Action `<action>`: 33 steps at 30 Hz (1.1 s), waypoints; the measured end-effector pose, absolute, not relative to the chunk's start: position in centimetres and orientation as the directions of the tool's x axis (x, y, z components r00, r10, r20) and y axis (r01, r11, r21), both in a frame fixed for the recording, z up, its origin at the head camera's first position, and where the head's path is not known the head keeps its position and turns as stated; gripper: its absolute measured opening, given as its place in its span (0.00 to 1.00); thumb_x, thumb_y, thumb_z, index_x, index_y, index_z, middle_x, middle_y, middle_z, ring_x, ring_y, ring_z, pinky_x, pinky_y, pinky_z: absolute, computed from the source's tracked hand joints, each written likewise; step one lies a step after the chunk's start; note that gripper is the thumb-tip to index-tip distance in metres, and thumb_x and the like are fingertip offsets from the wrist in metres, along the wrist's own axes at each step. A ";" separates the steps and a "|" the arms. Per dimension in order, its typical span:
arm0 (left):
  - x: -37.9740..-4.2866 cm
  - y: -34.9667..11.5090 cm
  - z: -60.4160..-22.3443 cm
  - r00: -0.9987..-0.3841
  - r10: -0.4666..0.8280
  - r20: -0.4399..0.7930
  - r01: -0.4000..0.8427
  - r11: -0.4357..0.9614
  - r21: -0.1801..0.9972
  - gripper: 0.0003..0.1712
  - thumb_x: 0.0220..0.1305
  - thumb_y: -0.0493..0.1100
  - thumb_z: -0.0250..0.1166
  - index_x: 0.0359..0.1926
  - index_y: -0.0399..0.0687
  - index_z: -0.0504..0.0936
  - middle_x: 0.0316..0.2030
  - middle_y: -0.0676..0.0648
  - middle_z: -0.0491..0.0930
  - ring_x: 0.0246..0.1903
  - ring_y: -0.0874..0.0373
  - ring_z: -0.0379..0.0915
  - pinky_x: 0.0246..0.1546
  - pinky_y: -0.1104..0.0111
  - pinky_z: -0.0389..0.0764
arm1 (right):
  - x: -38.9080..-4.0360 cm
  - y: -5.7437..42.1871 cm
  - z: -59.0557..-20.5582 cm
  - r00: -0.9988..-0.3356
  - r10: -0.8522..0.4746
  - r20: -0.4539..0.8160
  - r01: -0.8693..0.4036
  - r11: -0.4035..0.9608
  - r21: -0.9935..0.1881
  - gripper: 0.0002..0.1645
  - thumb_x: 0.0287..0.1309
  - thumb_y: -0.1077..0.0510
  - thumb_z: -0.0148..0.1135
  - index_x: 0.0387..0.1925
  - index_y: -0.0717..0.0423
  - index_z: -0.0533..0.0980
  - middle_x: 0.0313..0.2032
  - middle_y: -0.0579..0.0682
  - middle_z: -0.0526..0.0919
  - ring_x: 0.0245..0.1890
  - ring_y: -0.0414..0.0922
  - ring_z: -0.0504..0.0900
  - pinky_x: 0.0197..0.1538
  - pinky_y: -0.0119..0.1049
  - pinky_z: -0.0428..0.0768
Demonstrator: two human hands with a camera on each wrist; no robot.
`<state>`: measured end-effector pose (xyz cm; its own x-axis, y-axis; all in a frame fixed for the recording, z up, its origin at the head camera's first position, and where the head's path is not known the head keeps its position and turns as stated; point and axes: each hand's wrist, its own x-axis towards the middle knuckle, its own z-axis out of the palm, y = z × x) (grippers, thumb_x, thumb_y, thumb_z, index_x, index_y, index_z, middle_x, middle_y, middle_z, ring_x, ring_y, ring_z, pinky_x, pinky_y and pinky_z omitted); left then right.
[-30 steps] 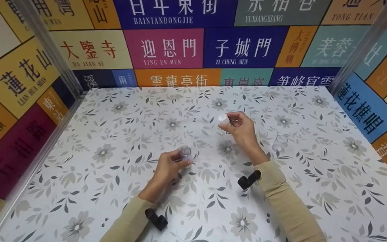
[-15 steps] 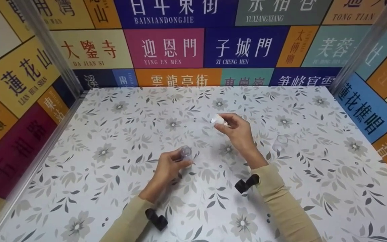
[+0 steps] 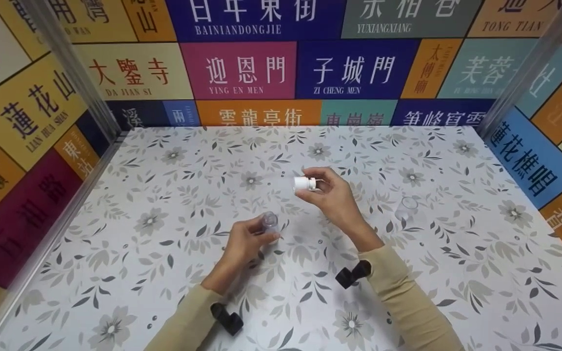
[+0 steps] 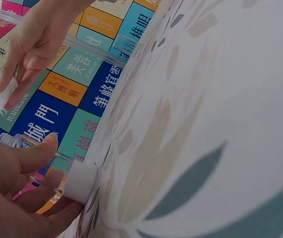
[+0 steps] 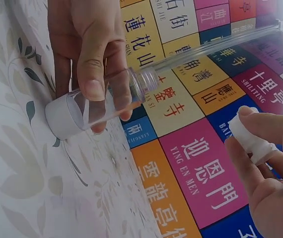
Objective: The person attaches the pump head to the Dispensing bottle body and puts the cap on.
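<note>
My left hand (image 3: 240,242) grips a small clear bottle (image 3: 270,222) with its thumb and fingers. In the right wrist view the bottle's threaded neck (image 5: 149,79) is uncovered, and its white base (image 5: 63,118) stands at the tabletop. Up and to the right of the bottle, my right hand (image 3: 334,197) pinches a white bottle top (image 3: 303,184) with a narrower stepped end, held apart from the bottle. The fingers partly hide this top in both wrist views. A clear cup-shaped cap (image 3: 407,208) sits on the table right of my right hand.
The table (image 3: 203,161) has a white cover printed with grey leaves and flowers. Panels of colourful signs (image 3: 242,68) rise behind it and on both sides, with clear posts at the back corners. A black wrist mount (image 3: 227,318) sits on each sleeve.
My right hand has moved left and slightly nearer, turning the white top so that its side faces the head camera. The left hand and bottle have stayed in place.
</note>
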<state>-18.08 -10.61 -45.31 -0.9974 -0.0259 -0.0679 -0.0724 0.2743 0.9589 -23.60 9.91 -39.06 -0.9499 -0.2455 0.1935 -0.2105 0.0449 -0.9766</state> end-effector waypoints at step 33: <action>-18.3 -10.8 -45.6 -1.000 0.002 0.011 0.011 0.260 0.966 0.29 0.55 0.31 0.73 0.59 0.35 0.79 0.51 0.32 0.82 0.54 0.42 0.82 0.53 0.62 0.83 | -21.3 6.2 -38.3 -0.871 -0.356 0.340 -0.413 0.155 -0.897 0.26 0.56 0.65 0.71 0.56 0.66 0.74 0.54 0.61 0.81 0.55 0.53 0.84 0.56 0.32 0.82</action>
